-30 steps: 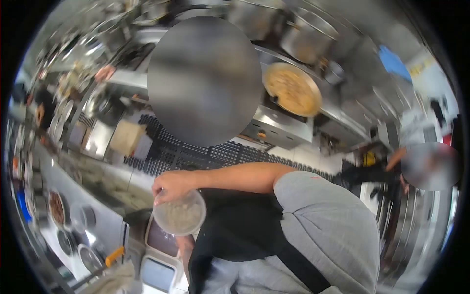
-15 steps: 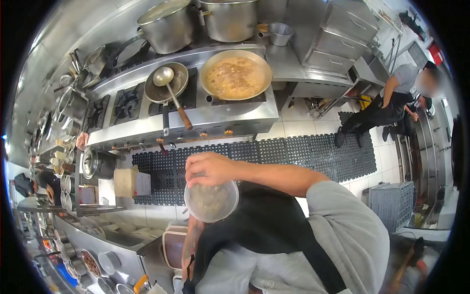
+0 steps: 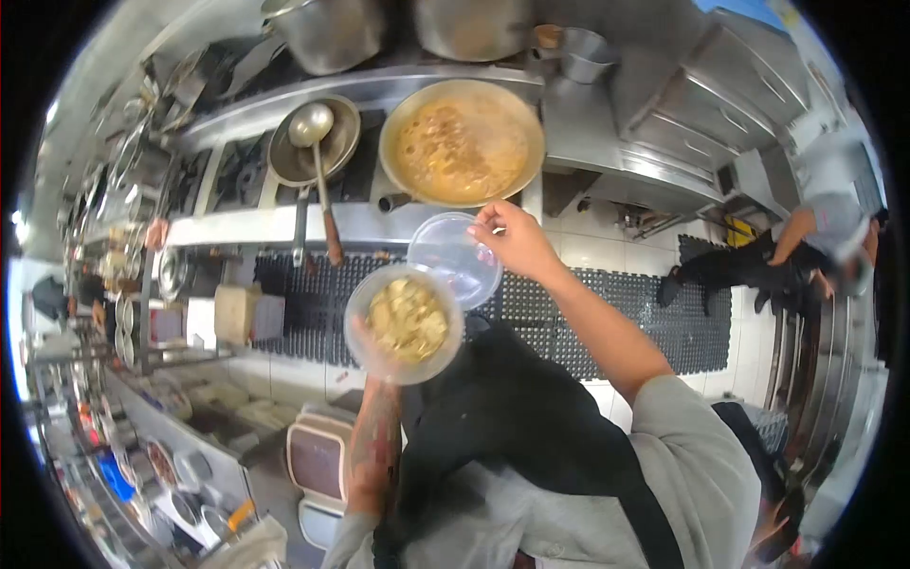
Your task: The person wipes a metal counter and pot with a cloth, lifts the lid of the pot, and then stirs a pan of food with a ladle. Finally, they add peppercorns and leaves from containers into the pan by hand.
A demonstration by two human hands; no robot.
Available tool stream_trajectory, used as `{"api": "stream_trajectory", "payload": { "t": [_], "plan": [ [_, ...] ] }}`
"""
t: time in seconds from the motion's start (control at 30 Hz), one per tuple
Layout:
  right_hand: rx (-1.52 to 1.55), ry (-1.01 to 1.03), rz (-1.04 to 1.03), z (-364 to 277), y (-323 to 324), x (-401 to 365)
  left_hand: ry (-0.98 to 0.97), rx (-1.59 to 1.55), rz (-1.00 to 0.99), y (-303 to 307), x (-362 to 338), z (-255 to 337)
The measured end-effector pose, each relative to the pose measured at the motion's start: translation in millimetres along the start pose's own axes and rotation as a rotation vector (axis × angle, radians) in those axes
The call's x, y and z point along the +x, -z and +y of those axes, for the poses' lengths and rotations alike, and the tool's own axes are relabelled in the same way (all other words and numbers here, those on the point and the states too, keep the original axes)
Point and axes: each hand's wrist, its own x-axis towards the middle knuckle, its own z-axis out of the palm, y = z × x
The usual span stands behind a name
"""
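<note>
My left hand (image 3: pixel 364 338) is wrapped around a round clear plastic tub (image 3: pixel 356 303) and mostly hidden by it. Inside lie pale yellow-green chopped pieces (image 3: pixel 408 321) that I cannot identify. Between thumb and fingers, my right hand (image 3: pixel 512 239) pinches the edge of a clear round lid (image 3: pixel 453 258). The lid hangs apart from the tub's opening, just beyond it toward the stove. Beyond both hands, a wide pan (image 3: pixel 387 142) of orange-brown sauce (image 3: pixel 464 142) with chunks sits on the stove.
A ladle (image 3: pixel 311 125) rests in a wok (image 3: pixel 284 156) left of the wide pan. Tall pots (image 3: pixel 327 38) stand behind. Black rubber matting (image 3: pixel 607 299) covers the floor. Another person (image 3: pixel 796 232) stands at the right. A lidded bin (image 3: pixel 318 460) is near my left forearm.
The lid has come off the tub in my right hand, which has moved right and toward the stove. The tub has risen slightly in view, and its contents now show plainly.
</note>
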Motion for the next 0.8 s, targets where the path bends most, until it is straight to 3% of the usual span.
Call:
{"api": "stream_trajectory", "payload": {
  "t": [0.07, 0.1, 0.13, 0.2, 0.23, 0.27, 0.33, 0.47, 0.57, 0.63, 0.8],
  "plan": [
    [0.08, -0.078, -0.088, 22, -4, 14, -0.039, -0.034, 0.009, -45, 7, -9],
    [-0.263, -0.021, -0.061, 12, 3, 18, 0.049, -0.198, -0.111, -54, 16, -9],
    [-0.262, -0.029, -0.073, -4, 4, 12, 0.145, -0.361, -0.237, -57, 23, -8],
    [-0.583, 0.576, 0.231, -42, 10, 1, 0.106, -0.282, -0.241, -58, 44, -6],
    [-0.522, 0.532, -0.019, -59, 8, -8, 0.063, -0.2, -0.248, -59, 54, -8],
    [-0.539, 0.53, -0.016, -62, 3, -10, 0.07, -0.212, -0.259, -58, 60, -10],
    [-0.884, 0.81, -0.519, -69, -7, -14, 0.015, -0.052, -0.201, -56, 71, -14],
    [-1.136, 0.703, -0.382, -66, -19, -16, 0.033, -0.016, -0.21, -64, 87, -16],
    [-1.178, 0.676, -0.457, -71, -18, -8, 0.091, -0.094, -0.169, -74, 87, -16],
    [-1.145, 0.462, -0.603, -72, -21, -2, 0.085, -0.102, -0.191, -69, 92, -15],
    [-1.075, 0.334, -0.657, -121, -20, 8, 0.151, -0.133, -0.308, -43, 105, -12]
  ]
}}
